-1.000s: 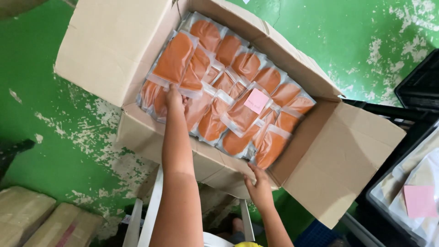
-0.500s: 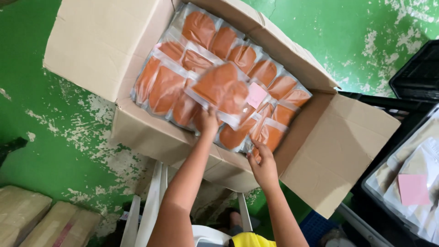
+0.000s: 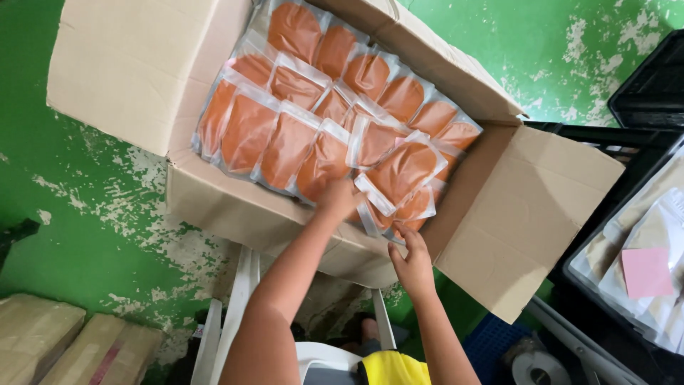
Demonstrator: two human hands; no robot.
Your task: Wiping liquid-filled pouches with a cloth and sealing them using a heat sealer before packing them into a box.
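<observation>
The left hand (image 3: 340, 199) has pulled back from the far pouches to the box's (image 3: 235, 207) near edge, fingers pressing a pouch (image 3: 399, 171) lying across the rows; the right hand (image 3: 412, 260) pinches its near corner, so another pouch is settling in

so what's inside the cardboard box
The cardboard box holds rows of clear pouches filled with orange powder, packed side by side. The left hand and right hand touch pouches at the near edge. Whatever lies beneath the top layer is covered.
</observation>
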